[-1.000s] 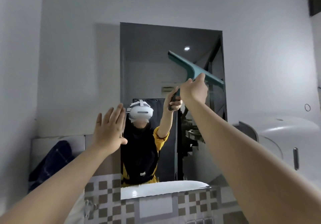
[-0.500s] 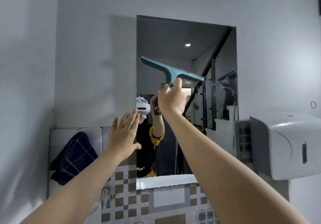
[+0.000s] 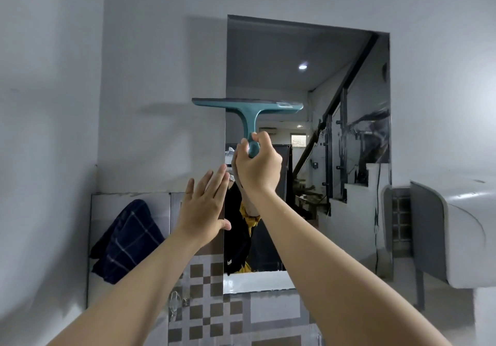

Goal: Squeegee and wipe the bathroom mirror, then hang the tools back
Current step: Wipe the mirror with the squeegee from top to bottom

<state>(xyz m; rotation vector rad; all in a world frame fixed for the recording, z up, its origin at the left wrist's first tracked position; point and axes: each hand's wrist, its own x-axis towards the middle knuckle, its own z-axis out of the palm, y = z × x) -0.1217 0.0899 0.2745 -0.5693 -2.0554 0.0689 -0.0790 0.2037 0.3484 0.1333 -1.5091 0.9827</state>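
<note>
The right hand [image 3: 257, 168] grips the handle of the teal squeegee [image 3: 248, 109], its blade level across the left edge of the mirror [image 3: 308, 58], seemingly lined up for a downward pull. The left hand [image 3: 204, 209] is spread flat by the mirror's left edge, probably for balance; the dark cloth [image 3: 126, 241] hangs on the wall to the left.

squeegee [image 3: 248, 109] handle end hidden in right hand [image 3: 257, 170], white dispenser [image 3: 456, 233] cut off at right edge, mirror [image 3: 308, 82] lower part hidden by arms

Teal squeegee [image 3: 248, 109] (level) in right hand [image 3: 257, 167]
</note>
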